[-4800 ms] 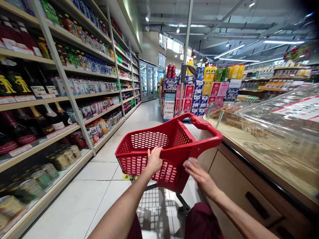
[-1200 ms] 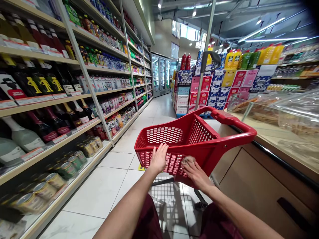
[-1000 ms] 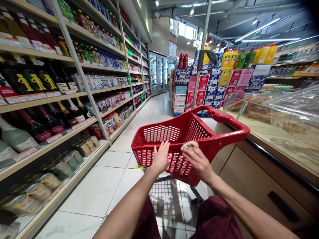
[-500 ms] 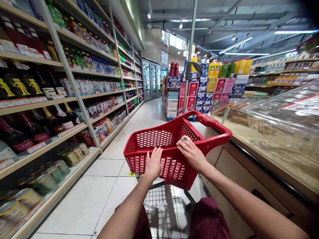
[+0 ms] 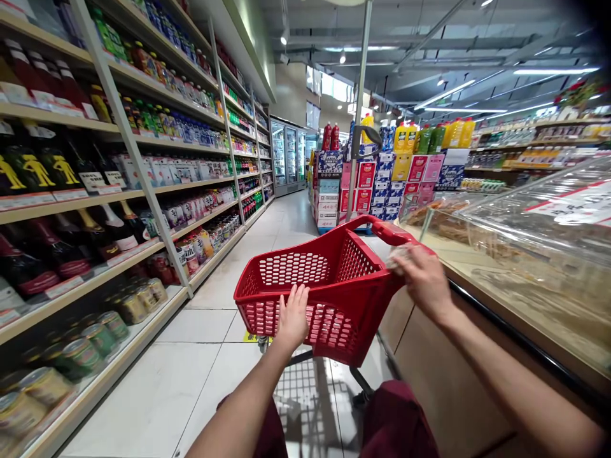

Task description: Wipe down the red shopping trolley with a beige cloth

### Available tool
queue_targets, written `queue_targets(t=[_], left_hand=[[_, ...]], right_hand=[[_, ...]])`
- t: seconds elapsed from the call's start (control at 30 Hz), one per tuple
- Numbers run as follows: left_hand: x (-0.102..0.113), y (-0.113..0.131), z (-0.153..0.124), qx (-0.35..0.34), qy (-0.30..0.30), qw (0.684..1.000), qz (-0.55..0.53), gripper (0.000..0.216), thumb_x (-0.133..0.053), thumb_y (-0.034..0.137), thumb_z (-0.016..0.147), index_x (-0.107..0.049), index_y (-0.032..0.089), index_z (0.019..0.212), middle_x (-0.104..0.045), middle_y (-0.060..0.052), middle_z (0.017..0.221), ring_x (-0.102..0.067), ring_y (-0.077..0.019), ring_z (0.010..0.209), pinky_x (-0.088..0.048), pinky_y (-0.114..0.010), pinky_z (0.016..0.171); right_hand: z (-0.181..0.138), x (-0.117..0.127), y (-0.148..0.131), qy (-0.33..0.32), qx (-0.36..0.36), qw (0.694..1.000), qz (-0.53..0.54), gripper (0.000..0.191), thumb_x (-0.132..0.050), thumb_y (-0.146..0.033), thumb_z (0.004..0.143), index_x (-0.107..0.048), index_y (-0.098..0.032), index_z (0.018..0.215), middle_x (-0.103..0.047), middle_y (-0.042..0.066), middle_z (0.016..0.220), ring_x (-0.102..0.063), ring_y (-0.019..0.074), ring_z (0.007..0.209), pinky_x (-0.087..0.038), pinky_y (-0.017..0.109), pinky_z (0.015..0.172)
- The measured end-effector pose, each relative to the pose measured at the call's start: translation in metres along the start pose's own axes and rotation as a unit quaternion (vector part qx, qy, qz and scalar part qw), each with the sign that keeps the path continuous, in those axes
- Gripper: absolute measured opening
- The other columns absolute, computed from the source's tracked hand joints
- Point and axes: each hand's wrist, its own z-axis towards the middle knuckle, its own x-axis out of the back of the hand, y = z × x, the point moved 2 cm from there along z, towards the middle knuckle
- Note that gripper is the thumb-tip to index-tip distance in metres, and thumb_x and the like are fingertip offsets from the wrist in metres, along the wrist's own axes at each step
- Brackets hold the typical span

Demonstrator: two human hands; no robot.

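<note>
In front of my knees stands a red plastic shopping cart (image 5: pixel 329 292) with holes in its basket walls. My left hand (image 5: pixel 293 318) lies on the near side of the basket, fingers stretched out over the rim. At the right end, my right hand (image 5: pixel 424 280) is closed around a crumpled pale cloth (image 5: pixel 400 256) and presses it near the base of the cart's red handle (image 5: pixel 391 234). Slight motion blur covers that hand. The part of the handle behind my right hand is hidden. Nothing shows inside the basket.
Shelves (image 5: pixel 167 184) of bottles and cans line the left. A glass-topped counter (image 5: pixel 506 248) holding food stands close on the right. Stacked drink cartons (image 5: pixel 365 184) and a metal pole (image 5: pixel 360 83) rise ahead. Glass-door fridges (image 5: pixel 289 156) stand at the far end beyond the tiled floor (image 5: pixel 191 375).
My right hand has moved right with the cloth, from the basket's near rim to the handle base. My left hand stays on the rim. The view has shifted slightly.
</note>
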Motion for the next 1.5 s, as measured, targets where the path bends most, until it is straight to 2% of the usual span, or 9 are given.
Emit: queue_targets(t=[0.1,0.27,0.43,0.6,0.8,0.97,1.17,1.33,1.5], left_hand=[[0.001,0.007,0.000,0.010,0.009,1.000,0.004,0.073,-0.038,0.003,0.065,-0.023,0.015,0.136,-0.022,-0.004,0.144,-0.011,-0.0205,0.134,-0.014,-0.048,0.107],[0.001,0.014,-0.001,-0.003,0.018,1.000,0.022,0.072,-0.035,0.001,0.066,-0.022,0.015,0.136,-0.023,-0.005,0.144,-0.011,-0.0204,0.134,-0.013,-0.051,0.107],[-0.003,0.017,-0.002,-0.002,0.021,0.999,0.024,0.076,-0.038,0.002,0.064,-0.019,0.015,0.137,-0.019,-0.005,0.145,-0.008,-0.0208,0.134,-0.013,-0.050,0.107],[-0.003,0.019,-0.003,-0.012,0.021,1.000,0.015,0.074,-0.039,0.005,0.066,-0.019,0.016,0.136,-0.019,-0.004,0.145,-0.010,-0.0204,0.134,-0.012,-0.051,0.107],[-0.002,0.027,-0.002,-0.010,0.027,1.000,0.010,0.073,-0.039,0.005,0.065,-0.021,0.014,0.135,-0.021,-0.006,0.144,-0.011,-0.0218,0.134,-0.012,-0.051,0.107],[-0.004,0.028,-0.004,-0.025,0.030,0.999,0.036,0.072,-0.037,0.005,0.068,-0.018,0.014,0.137,-0.019,-0.008,0.145,-0.010,-0.0217,0.134,-0.012,-0.052,0.106],[-0.009,0.027,-0.005,-0.039,0.036,0.998,0.042,0.074,-0.039,0.009,0.069,-0.014,0.013,0.138,-0.014,-0.008,0.146,-0.005,-0.0231,0.134,-0.011,-0.052,0.106],[-0.008,0.026,-0.004,-0.038,0.035,0.998,0.046,0.075,-0.039,0.008,0.067,-0.014,0.014,0.138,-0.016,-0.007,0.146,-0.006,-0.0220,0.134,-0.011,-0.053,0.106],[-0.007,0.030,-0.005,-0.036,0.037,0.998,0.041,0.073,-0.039,0.010,0.068,-0.014,0.012,0.138,-0.016,-0.008,0.145,-0.004,-0.0230,0.134,-0.011,-0.053,0.106]], right_hand=[[-0.004,-0.001,0.011,0.015,-0.031,0.999,0.001,0.035,-0.041,-0.008,0.076,-0.061,-0.016,0.104,-0.054,0.013,0.120,-0.041,0.0261,0.118,-0.035,0.045,0.095],[-0.008,-0.009,-0.009,-0.026,0.082,0.994,0.070,0.031,-0.039,-0.013,0.082,-0.063,-0.019,0.101,-0.056,0.009,0.117,-0.037,0.0231,0.121,-0.034,0.042,0.097],[-0.004,-0.002,0.013,0.040,-0.040,0.998,0.014,0.029,-0.039,-0.017,0.083,-0.064,-0.015,0.097,-0.057,0.013,0.113,-0.042,0.0253,0.116,-0.036,0.043,0.094],[-0.010,-0.009,-0.020,-0.026,0.088,0.994,0.052,0.033,-0.037,-0.012,0.083,-0.063,-0.021,0.101,-0.057,0.007,0.116,-0.041,0.0215,0.118,-0.032,0.041,0.097],[-0.001,0.000,0.019,0.004,-0.041,0.998,-0.039,0.028,-0.040,-0.019,0.084,-0.063,-0.013,0.098,-0.057,0.015,0.113,-0.045,0.0261,0.112,-0.035,0.044,0.092],[-0.013,-0.011,-0.023,-0.034,0.104,0.993,0.035,0.033,-0.037,-0.012,0.083,-0.062,-0.019,0.104,-0.057,0.007,0.118,-0.039,0.0216,0.120,-0.030,0.041,0.099],[-0.008,-0.008,-0.005,0.032,-0.027,0.999,0.002,0.034,-0.037,-0.011,0.081,-0.061,-0.014,0.105,-0.055,0.014,0.117,-0.037,0.0258,0.122,-0.032,0.046,0.096],[-0.012,-0.019,-0.034,-0.011,0.112,0.993,0.047,0.033,-0.036,-0.012,0.083,-0.061,-0.019,0.105,-0.058,0.007,0.116,-0.038,0.0213,0.121,-0.031,0.042,0.100],[-0.004,-0.020,-0.019,0.023,-0.028,0.999,0.029,0.032,-0.036,-0.013,0.084,-0.059,-0.012,0.106,-0.054,0.016,0.118,-0.037,0.0255,0.121,-0.032,0.047,0.098]])
